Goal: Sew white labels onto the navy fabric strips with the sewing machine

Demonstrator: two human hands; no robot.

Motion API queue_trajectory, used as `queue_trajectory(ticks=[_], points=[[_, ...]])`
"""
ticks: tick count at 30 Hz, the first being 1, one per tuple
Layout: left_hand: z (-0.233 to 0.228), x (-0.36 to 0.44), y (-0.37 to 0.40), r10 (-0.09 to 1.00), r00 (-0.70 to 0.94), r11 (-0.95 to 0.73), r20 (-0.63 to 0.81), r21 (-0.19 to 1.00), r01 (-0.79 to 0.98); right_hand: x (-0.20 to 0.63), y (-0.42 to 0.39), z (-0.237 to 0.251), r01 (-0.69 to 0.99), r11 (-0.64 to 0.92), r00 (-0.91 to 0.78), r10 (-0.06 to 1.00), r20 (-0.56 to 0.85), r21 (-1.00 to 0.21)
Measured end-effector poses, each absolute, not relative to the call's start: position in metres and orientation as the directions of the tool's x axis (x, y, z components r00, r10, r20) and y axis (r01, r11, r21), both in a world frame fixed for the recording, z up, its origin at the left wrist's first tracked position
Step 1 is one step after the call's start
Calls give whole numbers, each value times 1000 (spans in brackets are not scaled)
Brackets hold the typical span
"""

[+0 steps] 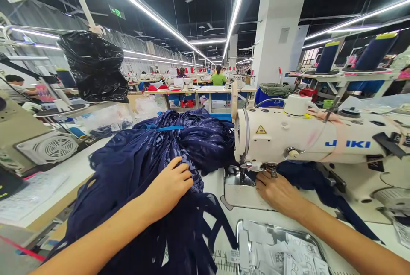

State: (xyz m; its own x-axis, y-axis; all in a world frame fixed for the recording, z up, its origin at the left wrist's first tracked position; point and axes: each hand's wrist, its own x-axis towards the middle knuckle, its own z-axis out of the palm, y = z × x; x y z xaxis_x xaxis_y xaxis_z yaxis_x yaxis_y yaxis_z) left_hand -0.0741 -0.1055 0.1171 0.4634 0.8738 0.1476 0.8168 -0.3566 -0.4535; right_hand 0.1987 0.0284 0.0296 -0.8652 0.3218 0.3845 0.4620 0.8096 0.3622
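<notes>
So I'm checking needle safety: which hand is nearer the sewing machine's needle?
Right. The right hand rests on the machine bed just below the needle; the left hand lies farther left on the navy fabric pile.

Two bare arms reach forward from the bottom of the view. The left arm comes in from the low left corner and goes up toward the middle. The left hand [169, 185] lies palm down, with its fingers bent and pushed together in a soft grip. The right arm comes in from the low right corner and slants up to the left. The right hand [277, 189] lies flat, palm down, fingers straight and pointing ahead. The two hands are well apart.
</notes>
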Motion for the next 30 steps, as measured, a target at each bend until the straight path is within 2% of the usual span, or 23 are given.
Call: queue_trajectory(ticks=[2, 5, 7, 10, 12, 14, 17, 21, 23, 26, 30], points=[[113, -80, -113, 807, 557, -426, 195, -459, 779, 191, 14, 39, 451, 865, -858, 352, 375, 220], [114, -84, -128, 754, 607, -473, 250, -434, 766, 167, -9, 49, 323, 922, -839, 384, 386, -215], [113, -77, -141, 757, 585, -467, 292, -384, 796, 142, -20, 51, 255, 840, -828, 445, 340, -478], [100, -53, -160, 690, 561, -483, 457, -287, 827, 100, -24, 47, 297, 679, -760, 594, 265, -671], [85, -34, -164, 599, 578, -534, 554, -262, 804, 74, -17, 45, 302, 627, -714, 648, 265, -718], [72, -18, -157, 507, 582, -555, 636, -276, 785, 55, -3, 46, 273, 624, -692, 656, 301, -732], [67, -11, -124, 573, 575, -574, 584, -215, 790, 39, 23, 51, 277, 594, -677, 678, 285, -755], [73, -25, -66, 666, 566, -491, 486, -286, 823, 44, 46, 58, 352, 467, -647, 748, 149, -811], [73, -36, -46, 654, 602, -496, 459, -341, 799, 57, 48, 59, 369, 434, -655, 749, 101, -822], [70, -49, -36, 611, 645, -513, 459, -391, 764, 89, 36, 59, 331, 454, -677, 725, 127, -827], [65, -49, -52, 589, 646, -566, 485, -323, 758, 143, 10, 58, 298, 510, -706, 687, 174, -807]])
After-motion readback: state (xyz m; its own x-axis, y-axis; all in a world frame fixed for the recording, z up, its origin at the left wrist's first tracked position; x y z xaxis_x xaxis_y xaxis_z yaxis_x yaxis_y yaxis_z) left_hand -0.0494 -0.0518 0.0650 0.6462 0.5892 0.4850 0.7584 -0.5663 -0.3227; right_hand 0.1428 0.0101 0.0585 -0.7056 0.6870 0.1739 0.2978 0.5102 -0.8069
